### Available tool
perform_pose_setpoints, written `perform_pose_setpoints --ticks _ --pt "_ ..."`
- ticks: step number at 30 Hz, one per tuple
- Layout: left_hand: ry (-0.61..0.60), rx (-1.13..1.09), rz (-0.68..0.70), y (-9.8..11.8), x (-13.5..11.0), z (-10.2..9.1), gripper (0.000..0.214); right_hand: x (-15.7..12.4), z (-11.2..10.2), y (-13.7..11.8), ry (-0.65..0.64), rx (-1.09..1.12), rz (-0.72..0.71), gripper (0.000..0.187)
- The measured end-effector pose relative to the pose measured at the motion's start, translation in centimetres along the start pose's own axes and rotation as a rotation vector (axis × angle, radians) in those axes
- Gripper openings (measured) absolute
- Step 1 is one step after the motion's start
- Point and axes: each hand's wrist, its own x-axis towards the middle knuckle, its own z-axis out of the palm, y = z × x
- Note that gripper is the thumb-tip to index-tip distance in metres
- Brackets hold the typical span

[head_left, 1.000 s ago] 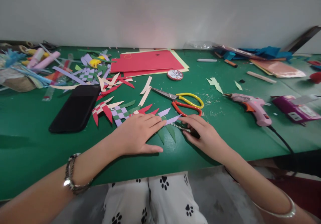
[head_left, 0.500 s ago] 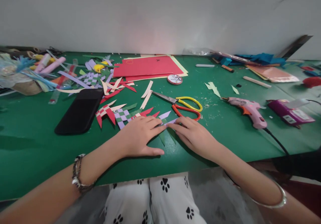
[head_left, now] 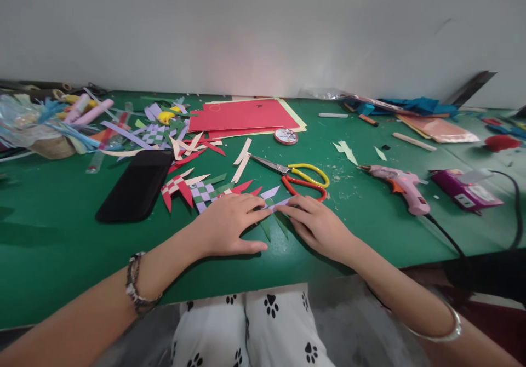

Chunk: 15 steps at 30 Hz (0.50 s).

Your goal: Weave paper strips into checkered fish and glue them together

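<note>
My left hand lies palm down with fingers stretched and thumb apart, partly over a red woven paper fish. Its fingertips press on green and purple paper strips. Opposite it, my right hand rests with its index fingertip on a purple strip; its fingers look loosely bent and apart. Green strip ends point toward me below the fingertips. Left of my left hand lie a purple-and-green woven paper fish and a red-and-white one. Scissors with yellow and red handles lie beyond my hands.
A black phone lies at left. Behind are red paper sheets, a round tin and a pile of paper strips. A pink glue gun and purple power strip are at right, with black cords.
The view has shifted slightly. Both hands stay at the same strips, with only a slight change in the right fingers.
</note>
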Motion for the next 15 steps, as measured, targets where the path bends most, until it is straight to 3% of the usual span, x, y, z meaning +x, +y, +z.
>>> perform_pose_setpoints --ticks 8,15 --pt "0.039 -0.010 -0.006 0.31 0.17 -0.13 0.055 0.28 -0.15 -0.59 -0.032 -0.095 0.011 0.035" --pt "0.044 -0.019 -0.006 0.10 0.18 -0.01 0.055 0.15 0.01 -0.30 0.014 -0.021 0.016 0.032"
